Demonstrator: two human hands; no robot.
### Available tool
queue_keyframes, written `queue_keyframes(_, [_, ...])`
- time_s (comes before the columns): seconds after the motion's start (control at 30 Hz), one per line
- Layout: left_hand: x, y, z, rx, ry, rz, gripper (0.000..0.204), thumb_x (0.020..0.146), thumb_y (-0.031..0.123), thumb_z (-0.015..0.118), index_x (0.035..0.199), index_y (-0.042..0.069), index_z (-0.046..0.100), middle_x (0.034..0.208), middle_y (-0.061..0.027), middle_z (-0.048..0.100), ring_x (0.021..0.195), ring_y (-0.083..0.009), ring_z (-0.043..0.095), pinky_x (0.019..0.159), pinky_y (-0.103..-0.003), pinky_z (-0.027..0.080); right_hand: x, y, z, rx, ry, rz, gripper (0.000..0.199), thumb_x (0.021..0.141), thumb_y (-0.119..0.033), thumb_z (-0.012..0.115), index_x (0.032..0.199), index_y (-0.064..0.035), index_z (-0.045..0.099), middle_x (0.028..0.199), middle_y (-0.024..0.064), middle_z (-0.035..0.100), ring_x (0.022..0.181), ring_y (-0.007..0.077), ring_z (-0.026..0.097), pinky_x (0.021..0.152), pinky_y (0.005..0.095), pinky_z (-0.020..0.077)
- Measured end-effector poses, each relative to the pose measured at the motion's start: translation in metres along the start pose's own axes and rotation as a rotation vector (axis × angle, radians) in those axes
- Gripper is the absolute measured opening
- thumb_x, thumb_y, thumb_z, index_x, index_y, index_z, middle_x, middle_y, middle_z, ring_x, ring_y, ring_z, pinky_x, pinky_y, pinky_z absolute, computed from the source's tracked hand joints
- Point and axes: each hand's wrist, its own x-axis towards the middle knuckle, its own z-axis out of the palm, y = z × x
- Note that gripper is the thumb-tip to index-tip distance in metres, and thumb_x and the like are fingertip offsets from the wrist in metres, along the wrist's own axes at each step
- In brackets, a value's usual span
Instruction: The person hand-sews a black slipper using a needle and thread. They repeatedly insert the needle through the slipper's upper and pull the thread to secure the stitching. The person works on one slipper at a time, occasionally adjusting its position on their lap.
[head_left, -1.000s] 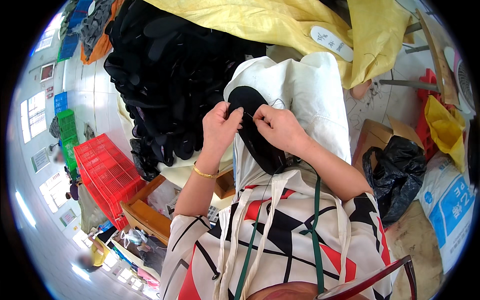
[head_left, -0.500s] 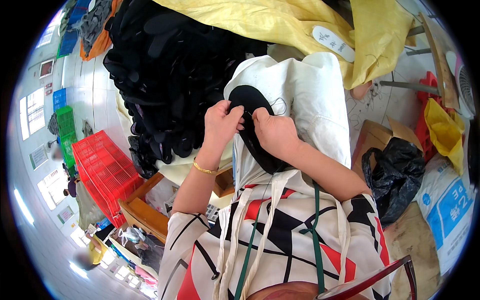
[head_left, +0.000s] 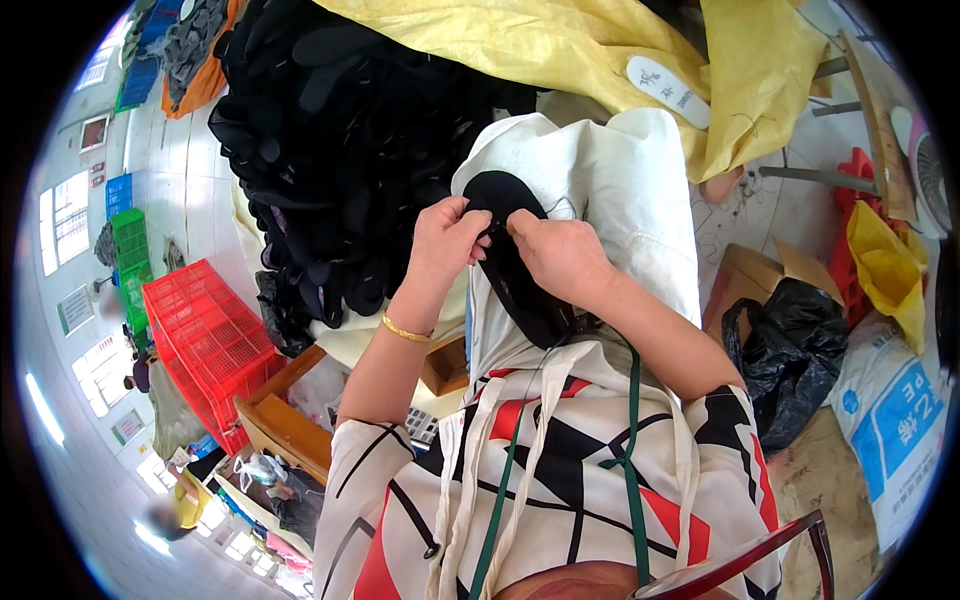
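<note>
A black cloth shoe (head_left: 503, 192) lies over the white apron (head_left: 635, 180) on my lap, its rounded end pointing away from me. My left hand (head_left: 440, 240) is closed on its left edge, thumb and fingers pinched together. From the other side, my right hand (head_left: 562, 258) pinches at the shoe's upper, its fingertips close to the left thumb. Whether a needle is between the right fingertips is too small to tell. A thin dark thread (head_left: 566, 207) loops over the apron beside the right hand.
A big heap of black shoes (head_left: 340, 150) stands to the left. Beyond lies yellow sheeting (head_left: 560, 50) with a white sole-shaped piece (head_left: 667, 92) on it. Red crates (head_left: 210, 340) and a wooden drawer (head_left: 290, 425) are at left; a black plastic bag (head_left: 790, 335) and carton (head_left: 740, 280) at right.
Both hands keep their hold on the shoe and have shifted only slightly. The shoe's near end is turned a little to the right.
</note>
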Motion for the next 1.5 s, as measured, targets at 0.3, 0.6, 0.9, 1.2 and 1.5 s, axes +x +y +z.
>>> queue_keyframes(0.3, [0.003,0.000,0.000,-0.020,-0.017,-0.020,0.011,0.087,0.015,0.065,0.081,0.006,0.064,0.065,-0.0016,0.061,0.049,-0.0068,0.054,0.045,-0.020,0.041,-0.001,-0.001,0.010,-0.062,0.025,-0.006,0.010,0.091,-0.012,0.056,0.096,-0.0058,0.051,0.065,0.0135,0.063,0.059,0.0341,0.064,0.052,0.0456,0.0496])
queue_keyframes(0.6, [0.002,0.006,0.001,-0.093,-0.030,-0.080,0.012,0.088,0.016,0.064,0.081,0.006,0.063,0.065,-0.0023,0.061,0.049,-0.0089,0.054,0.046,-0.022,0.042,-0.002,-0.007,0.020,-0.072,0.185,-0.062,0.013,0.084,-0.007,0.057,0.090,-0.0042,0.045,0.063,0.0111,0.061,0.057,0.0302,0.064,0.049,0.0409,0.0497])
queue_keyframes(0.9, [-0.003,0.004,0.004,-0.188,-0.032,-0.042,0.012,0.087,0.017,0.066,0.083,0.006,0.067,0.068,-0.0023,0.064,0.050,-0.0084,0.055,0.048,-0.021,0.044,0.015,-0.008,0.008,0.542,0.087,0.255,0.012,0.096,-0.007,0.052,0.106,-0.0020,0.047,0.069,0.0160,0.062,0.055,0.0318,0.061,0.053,0.0382,0.0509])
queue_keyframes(1.2, [-0.001,-0.008,0.011,-0.148,-0.011,0.033,0.010,0.087,0.013,0.070,0.083,0.004,0.067,0.068,-0.0021,0.064,0.049,-0.0068,0.054,0.048,-0.019,0.042,0.033,0.004,-0.006,0.439,0.192,0.005,0.017,0.093,-0.015,0.059,0.082,-0.0017,0.059,0.084,0.0124,0.062,0.067,0.0303,0.062,0.061,0.0370,0.0496])
queue_keyframes(1.5, [-0.001,-0.007,0.011,-0.098,-0.001,0.061,0.014,0.089,0.016,0.070,0.082,0.005,0.065,0.066,-0.0011,0.063,0.049,-0.0057,0.053,0.048,-0.019,0.042,0.030,0.045,-0.079,1.538,0.146,0.399,0.019,0.105,-0.022,0.047,0.096,-0.0077,0.053,0.074,0.0069,0.065,0.059,0.0153,0.061,0.055,0.0275,0.0522])
